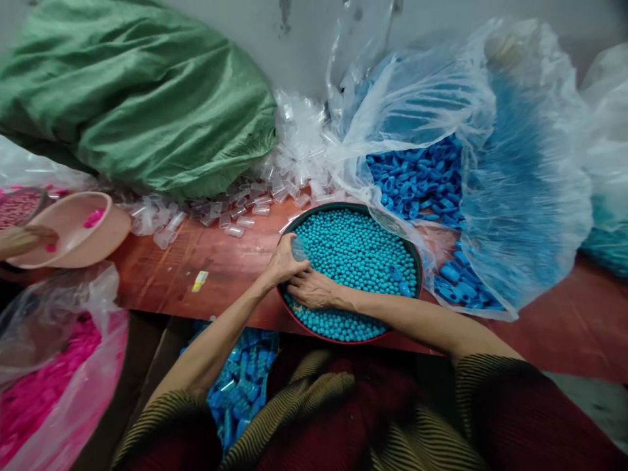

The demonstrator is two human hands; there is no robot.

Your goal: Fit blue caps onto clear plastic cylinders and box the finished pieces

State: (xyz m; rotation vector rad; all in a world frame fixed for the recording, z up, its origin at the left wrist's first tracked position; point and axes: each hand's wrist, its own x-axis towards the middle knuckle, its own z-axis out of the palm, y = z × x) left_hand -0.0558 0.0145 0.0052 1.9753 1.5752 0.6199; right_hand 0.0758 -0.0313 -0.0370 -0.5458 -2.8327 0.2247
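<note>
A round tray [419,261] with a dark and red rim holds a bed of small blue beads [353,242]. At its left side my left hand [287,260] is curled around a clear plastic cup [297,247]. My right hand [311,289] reaches across from the right, low against the beads, its fingers bent beside my left thumb. Whatever its fingertips hold is hidden. A few larger blue pieces [403,288] lie on the beads at the tray's right.
Clear cups [245,212] are scattered behind the tray. Blue caps [422,176] spill from a plastic bag at right. A green sack [137,98] stands back left. Another person's hand [29,241] is at a pink bowl [115,229]. Filled blue cups [243,379] sit below the table edge.
</note>
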